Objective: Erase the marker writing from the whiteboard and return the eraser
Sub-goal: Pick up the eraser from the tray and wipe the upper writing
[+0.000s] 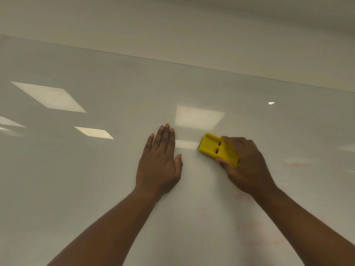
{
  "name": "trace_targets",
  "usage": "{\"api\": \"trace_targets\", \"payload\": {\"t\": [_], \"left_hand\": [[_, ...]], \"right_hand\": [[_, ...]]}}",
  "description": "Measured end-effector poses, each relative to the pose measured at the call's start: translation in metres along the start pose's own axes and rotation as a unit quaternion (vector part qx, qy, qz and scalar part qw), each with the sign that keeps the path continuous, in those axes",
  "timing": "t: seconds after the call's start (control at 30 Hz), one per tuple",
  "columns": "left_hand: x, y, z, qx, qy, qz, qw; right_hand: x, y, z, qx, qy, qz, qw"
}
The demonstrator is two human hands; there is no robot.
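The glossy whiteboard [96, 179] fills most of the view. My right hand [247, 167] grips a yellow eraser [213, 146] and presses its pad flat against the board right of centre. My left hand [159, 160] lies flat on the board just left of the eraser, fingers straight and close together, holding nothing. Faint reddish marker smudges [247, 225] remain low on the board between my forearms, and another pale red trace [297, 164] sits to the right of the eraser.
The board's top edge [172, 62] runs diagonally across the upper part of the view, with plain wall [192, 25] above it. Bright ceiling-light reflections [50, 96] lie on the board's left and centre.
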State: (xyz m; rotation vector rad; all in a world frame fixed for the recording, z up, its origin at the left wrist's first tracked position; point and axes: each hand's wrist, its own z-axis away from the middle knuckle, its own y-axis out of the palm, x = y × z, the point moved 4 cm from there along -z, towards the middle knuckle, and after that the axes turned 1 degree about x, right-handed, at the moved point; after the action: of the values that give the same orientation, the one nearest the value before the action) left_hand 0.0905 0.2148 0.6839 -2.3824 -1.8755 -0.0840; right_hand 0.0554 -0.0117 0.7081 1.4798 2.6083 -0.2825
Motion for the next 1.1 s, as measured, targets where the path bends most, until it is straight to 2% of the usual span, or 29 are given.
{"api": "trace_targets", "payload": {"t": [0.13, 0.23, 0.37, 0.5, 0.8, 0.97, 1.1], "left_hand": [[0.001, 0.000, -0.001, 0.004, 0.003, -0.005, 1.000], [0.001, -0.001, -0.001, 0.003, 0.004, -0.005, 1.000], [0.001, -0.002, -0.001, -0.002, 0.007, -0.011, 1.000], [0.000, -0.001, 0.000, -0.008, 0.013, -0.012, 1.000], [-0.001, 0.001, 0.001, -0.013, 0.010, -0.021, 1.000], [-0.002, 0.002, 0.000, -0.014, 0.012, -0.014, 1.000], [0.000, 0.001, 0.001, -0.008, 0.012, -0.013, 1.000]], "right_hand": [[0.012, 0.007, 0.040, 0.047, -0.049, -0.010, 0.998], [-0.010, -0.009, 0.054, 0.040, -0.042, 0.005, 0.998], [-0.054, -0.034, 0.050, -0.028, 0.050, 0.048, 0.997], [-0.100, -0.062, 0.052, -0.062, 0.149, 0.085, 0.983], [-0.174, -0.113, 0.088, -0.064, 0.360, 0.105, 0.925], [-0.174, -0.117, 0.079, -0.049, 0.367, 0.125, 0.921], [-0.150, -0.100, 0.056, -0.045, 0.285, 0.127, 0.949]]}}
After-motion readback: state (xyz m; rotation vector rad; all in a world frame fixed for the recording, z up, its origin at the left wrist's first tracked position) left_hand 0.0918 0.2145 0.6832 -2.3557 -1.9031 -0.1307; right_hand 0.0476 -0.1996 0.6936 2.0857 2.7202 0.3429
